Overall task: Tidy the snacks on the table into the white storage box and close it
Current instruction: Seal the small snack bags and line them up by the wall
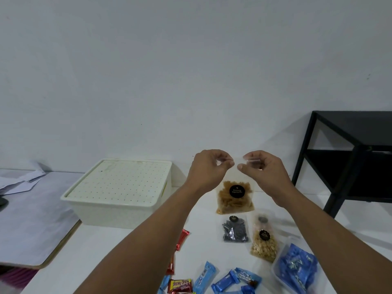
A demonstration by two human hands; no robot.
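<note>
My left hand (209, 166) and my right hand (259, 166) are raised above the table, each pinching the clear top edge of a transparent bag of brown fried snacks (234, 198) with a black round label; the bag hangs upright below them. The white storage box (118, 211) stands to the left with its dotted lid (118, 181) on. On the white table (118, 251) lie a bag of dark round snacks (235, 230), a bag of pale nuts (264, 245), several blue wrapped bars (233, 281), and red wrapped candies (181, 284).
A clear tub of blue packets (297, 270) sits at the table's right front. A black shelf unit (350, 158) stands right of the table. At left, a lower surface (31, 219) holds papers (21, 181). The wall rises right behind the box.
</note>
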